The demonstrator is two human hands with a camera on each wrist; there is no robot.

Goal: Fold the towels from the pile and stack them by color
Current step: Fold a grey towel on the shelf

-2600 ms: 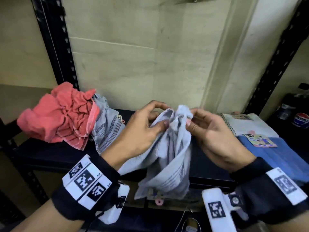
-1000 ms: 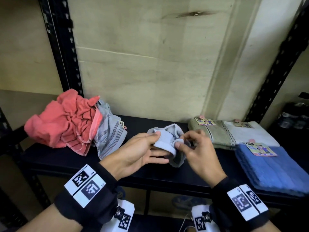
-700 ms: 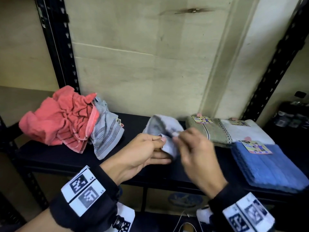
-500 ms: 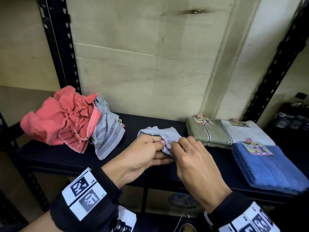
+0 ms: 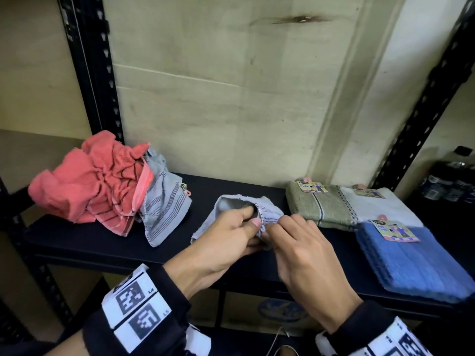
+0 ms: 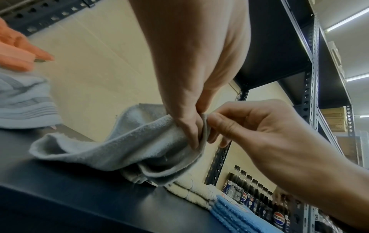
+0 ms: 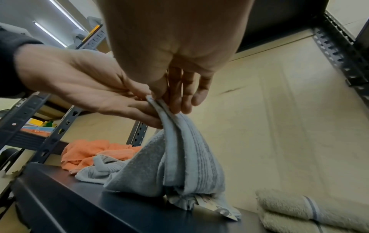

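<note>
A light grey-blue towel [image 5: 231, 209] lies half-bunched on the middle of the black shelf [image 5: 102, 240]. My left hand [image 5: 253, 217] pinches its raised near edge between thumb and fingers. My right hand [image 5: 270, 228] pinches the same edge just to the right, the two hands touching. The left wrist view shows the towel [image 6: 129, 149] draped down from that pinch. In the right wrist view the towel [image 7: 185, 157] hangs tent-like to the shelf. The pile at the left holds a crumpled coral towel [image 5: 90, 176] and a grey striped towel [image 5: 164, 201].
Folded towels lie at the right: olive green [image 5: 313, 204], white [image 5: 380, 206] and blue [image 5: 411, 263], some with paper tags. Black rack uprights [image 5: 87, 73] stand at both ends, a beige board behind. Cola bottles [image 5: 449, 181] stand beyond the right upright.
The grey-blue towel came down from mid-air onto the shelf. Both hands moved together and now pinch one edge of it side by side.
</note>
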